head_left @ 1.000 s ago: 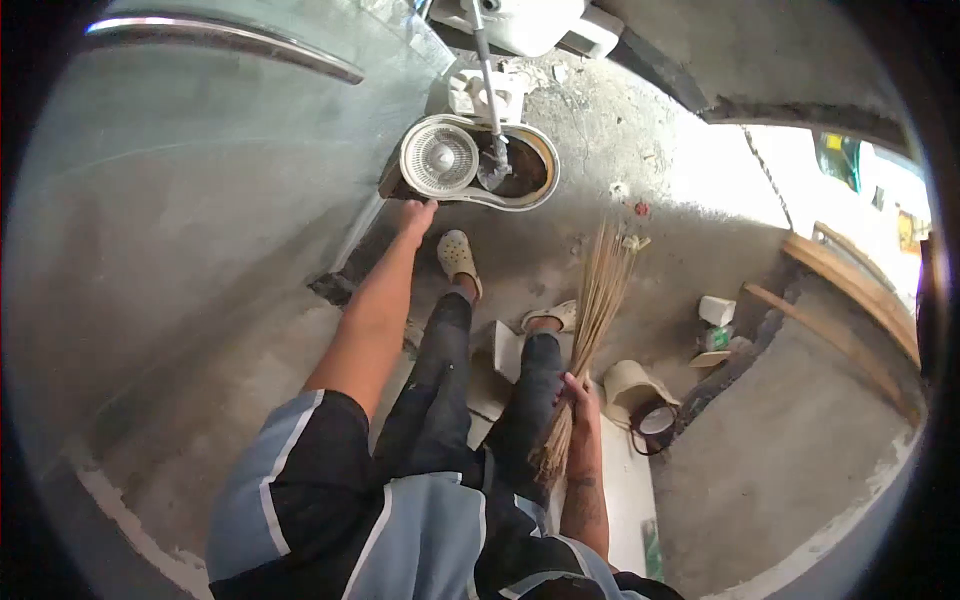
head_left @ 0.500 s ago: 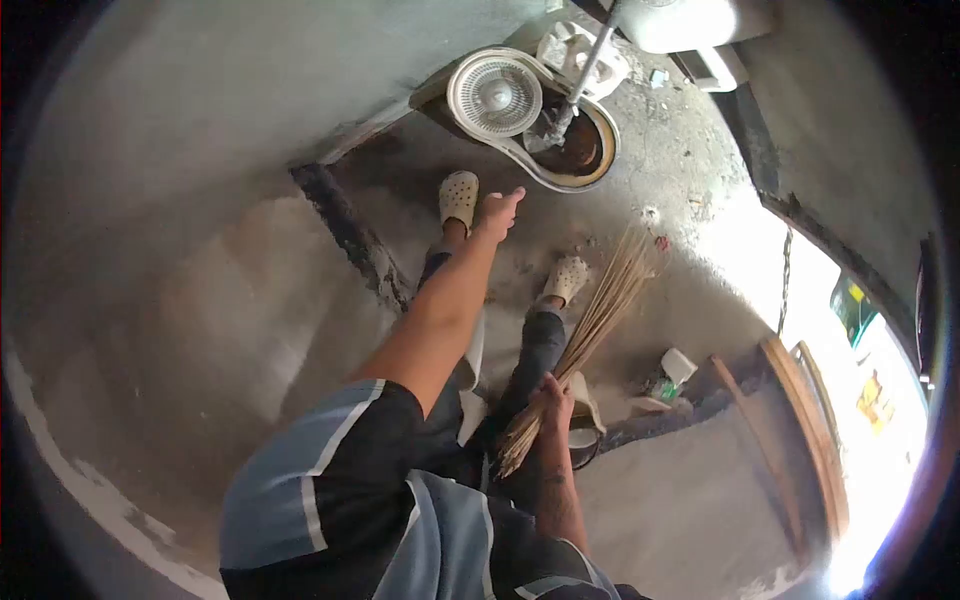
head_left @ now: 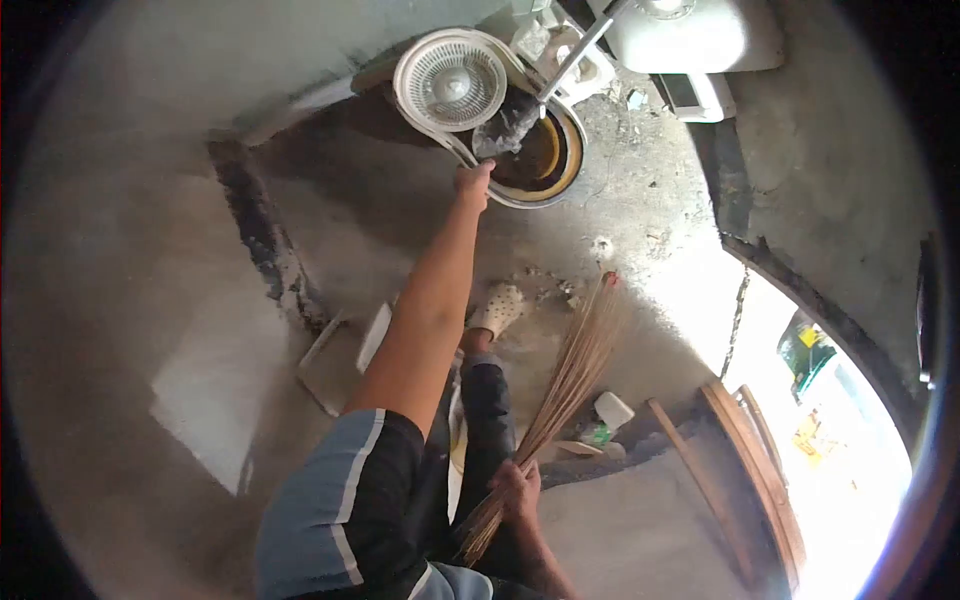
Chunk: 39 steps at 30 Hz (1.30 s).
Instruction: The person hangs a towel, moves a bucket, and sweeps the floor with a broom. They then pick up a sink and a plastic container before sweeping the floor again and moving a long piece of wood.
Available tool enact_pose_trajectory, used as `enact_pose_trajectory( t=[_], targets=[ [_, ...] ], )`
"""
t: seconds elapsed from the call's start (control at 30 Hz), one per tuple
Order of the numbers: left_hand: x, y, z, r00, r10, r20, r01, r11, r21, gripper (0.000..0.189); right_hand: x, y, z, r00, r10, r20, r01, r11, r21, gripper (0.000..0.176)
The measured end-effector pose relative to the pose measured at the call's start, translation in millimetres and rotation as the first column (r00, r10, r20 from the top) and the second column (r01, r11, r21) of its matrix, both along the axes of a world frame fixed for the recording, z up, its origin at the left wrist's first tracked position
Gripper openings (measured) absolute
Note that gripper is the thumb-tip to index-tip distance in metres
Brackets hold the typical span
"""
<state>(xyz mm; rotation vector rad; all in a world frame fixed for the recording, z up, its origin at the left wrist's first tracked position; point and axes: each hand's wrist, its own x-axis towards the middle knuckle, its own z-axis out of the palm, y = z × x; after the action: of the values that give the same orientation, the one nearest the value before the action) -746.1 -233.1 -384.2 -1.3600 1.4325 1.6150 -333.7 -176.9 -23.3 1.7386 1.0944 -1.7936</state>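
In the head view, my left hand (head_left: 475, 184) reaches forward to the near rim of a white spin mop bucket (head_left: 447, 140). Its fingers are closed at that rim, though partly hidden. The bucket has a slotted round spin basket (head_left: 478, 92) on the left and a dark, dirty basin on the right. A mop with a grey handle (head_left: 576, 62) leans there, its dark grey head (head_left: 505, 124) beside the basket. Lower down, my right hand (head_left: 518, 490) is wrapped round a stick broom (head_left: 563, 390), whose thin sticks slant away to the upper right.
White containers (head_left: 575, 60) stand behind the bucket, near a large white vessel (head_left: 690, 38). Wooden boards (head_left: 755, 470) lean at the right by a bright doorway (head_left: 740, 320). A small white-and-green container (head_left: 610, 412) lies on the concrete floor. My shoe (head_left: 500, 310) shows near the broom.
My left hand has moved from free air to the mop bucket's rim. My right hand keeps hold of the broom, lower in view. The whole view has shifted, and one shoe is out of sight.
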Motion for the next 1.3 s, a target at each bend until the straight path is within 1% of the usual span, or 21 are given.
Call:
enact_pose_trajectory(
  t=[0.13, 0.2, 0.23, 0.33, 0.37, 0.43, 0.5, 0.57, 0.6, 0.63, 0.73, 0.83, 0.87, 0.9, 0.93, 1.0, 1.1, 1.13, 1.17, 1.23, 1.3],
  targets=[
    [6.1, 1.1, -20.4, 0.996, -0.022, -0.085, 0.022, 1.0, -0.01, 0.05, 6.6, 4.1, -0.4, 0.997, 0.051, 0.062, -0.051, 0.999, -0.002, 0.019],
    [11.5, 0.4, -46.7, 0.995, -0.071, -0.071, 0.054, 0.975, -0.217, 0.044, 12.5, 8.2, -1.4, 0.995, 0.096, 0.01, -0.096, 0.995, -0.014, 0.019],
    [4.7, -9.2, 16.9, 0.996, -0.078, 0.037, 0.082, 0.986, -0.143, 0.043, 15.0, 9.4, -1.6, 0.997, 0.074, 0.019, -0.073, 0.997, -0.018, 0.018],
    [25.8, -35.3, 2.8, 1.0, 0.008, -0.008, -0.008, 0.999, -0.046, 0.042, 9.1, 9.5, -1.0, 0.997, 0.08, 0.004, -0.08, 0.997, -0.003, 0.018],
    [33.7, -44.7, -0.7, 0.998, -0.059, -0.015, 0.055, 0.983, -0.175, 0.041, 7.5, 5.4, -0.5, 0.996, 0.093, -0.002, -0.093, 0.996, 0.011, 0.018],
    [43.9, -88.4, -12.3, 0.965, -0.261, -0.011, 0.259, 0.963, -0.078, 0.042, -2.7, -1.5, 2.9, 0.995, 0.096, -0.001, -0.096, 0.995, 0.03, 0.018],
    [55.9, -124.5, 6.1, 0.943, -0.33, -0.035, 0.327, 0.942, -0.069, 0.037, -5.1, -5.3, 2.6, 0.995, 0.101, 0.007, -0.101, 0.994, 0.044, 0.018],
    [66.0, -157.7, 14.5, 0.957, -0.29, -0.026, 0.286, 0.954, -0.089, 0.032, 0.0, -7.1, 0.7, 0.995, 0.088, -0.041, -0.087, 0.996, 0.017, 0.018],
    [84.2, -185.4, -16.5, 0.939, -0.34, -0.049, 0.335, 0.937, -0.099, 0.034, 2.3, -11.1, 1.8, 0.995, 0.089, -0.045, -0.088, 0.996, 0.025, 0.018],
    [97.7, -210.6, -47.4, 0.917, -0.392, -0.07, 0.383, 0.917, -0.112, 0.036, 0.7, -13.2, 2.4, 0.997, 0.069, -0.026, -0.069, 0.997, 0.035, 0.018],
    [116.4, -277.0, -21.5, 0.755, -0.649, -0.097, 0.643, 0.761, -0.089, 0.042, -0.1, -18.3, 3.6, 0.996, 0.085, 0.002, -0.085, 0.995, 0.052, 0.018],
    [150.1, -331.7, -21.5, 0.485, -0.865, -0.131, 0.829, 0.502, -0.247, 0.045, 0.2, -26.4, 3.9, 0.99, 0.14, 0.001, -0.14, 0.988, 0.057, 0.018],
    [157.7, -342.1, -15.6, 0.754, -0.651, -0.082, 0.63, 0.754, -0.188, 0.046, -1.0, -28.5, 4.5, 0.989, 0.15, 0.001, -0.15, 0.987, 0.058, 0.018],
    [163.8, -355.2, -18.0, 0.933, -0.36, -0.016, 0.355, 0.924, -0.146, 0.048, -3.4, -30.0, 5.0, 0.987, 0.158, -0.001, -0.158, 0.986, 0.062, 0.018],
    [167.1, -371.3, -20.1, 0.936, -0.353, -0.017, 0.347, 0.927, -0.144, 0.048, -7.3, -30.0, 5.8, 0.982, 0.191, 0.008, -0.191, 0.981, 0.045, 0.018],
    [178.8, -403.6, -29.8, 0.904, -0.372, 0.21, 0.411, 0.892, -0.189, 0.056, -15.1, -32.1, 9.1, 0.972, 0.233, 0.017, -0.233, 0.972, 0.029, 0.018],
    [181.5, -434.0, -8.5, 0.85, -0.452, 0.27, 0.49, 0.867, -0.092, 0.052, -23.7, -37.8, 11.6, 0.944, 0.327, 0.045, -0.329, 0.943, 0.047, 0.021],
    [190.1, -436.6, -13.3, 0.854, -0.445, 0.27, 0.482, 0.872, -0.088, 0.052, -22.5, -38.7, 11.1, 0.947, 0.32, 0.036, -0.321, 0.946, 0.043, 0.02],
    [203.7, -441.7, -28.7, 0.897, -0.38, 0.228, 0.439, 0.828, -0.349, 0.054, -23.2, -38.7, 9.9, 0.949, 0.315, 0.024, -0.315, 0.948, 0.037, 0.02],
    [201.6, -473.4, -13.6, 0.879, -0.427, 0.212, 0.47, 0.853, -0.228, 0.049, -29.2, -39.0, 9.6, 0.924, 0.377, 0.067, -0.382, 0.921, 0.074, 0.018],
    [207.5, -486.2, -7.6, 0.871, -0.443, 0.211, 0.488, 0.833, -0.262, 0.046, -28.4, -41.1, 10.0, 0.891, 0.439, 0.115, -0.449, 0.889, 0.087, 0.017]
  ],
)
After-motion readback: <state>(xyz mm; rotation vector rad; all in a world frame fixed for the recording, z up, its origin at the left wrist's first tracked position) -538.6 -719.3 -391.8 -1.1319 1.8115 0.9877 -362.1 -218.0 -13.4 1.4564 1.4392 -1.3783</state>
